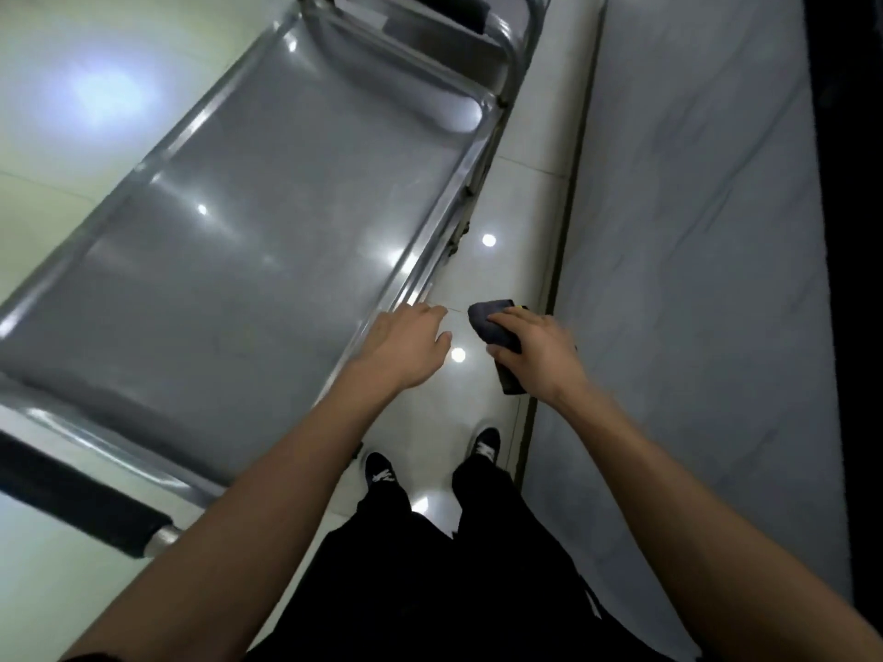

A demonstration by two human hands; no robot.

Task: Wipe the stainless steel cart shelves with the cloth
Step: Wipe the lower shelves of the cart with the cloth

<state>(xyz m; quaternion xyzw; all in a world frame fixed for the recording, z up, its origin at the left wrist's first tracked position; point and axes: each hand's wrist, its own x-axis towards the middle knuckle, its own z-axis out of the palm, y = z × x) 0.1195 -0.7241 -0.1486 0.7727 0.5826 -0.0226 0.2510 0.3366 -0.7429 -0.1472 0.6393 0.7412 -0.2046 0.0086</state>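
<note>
Steel everywhere on the left side: the cart point(229, 260) runs diagonally through the head view, its top shelf point(267, 241) a broad, dull grey sheet with soft streaks and small bright spots of reflected ceiling light. A raised, rounded rim frames the shelf, shining brightest along the edge nearest the person. A black-padded handle point(76, 494) crosses the near end at lower left, and tubular rails rise at the far end, top of view.

Left hand point(406, 346) hovers at the shelf's near long rim, fingers relaxed and loosely spread, grasping nothing; the fingertips look to be at or just over the rim, though actual contact is hard to call.

Right hand point(535, 351) is off the cart entirely, out over the floor between cart and wall, fingers and thumb curled round the cloth point(492, 322). That cloth is dark grey, bunched up, one lobe poking out past the fingers and a tail hanging below the palm. A small yellow bit shows at its far edge; what it is, can't tell.

Glossy pale floor tiles point(478, 279) mirror the lights. A grey marbled wall point(693, 279) runs along the right. Down below, black trousers and two dark shoes point(487, 444) with white markings stand beside the cart.
</note>
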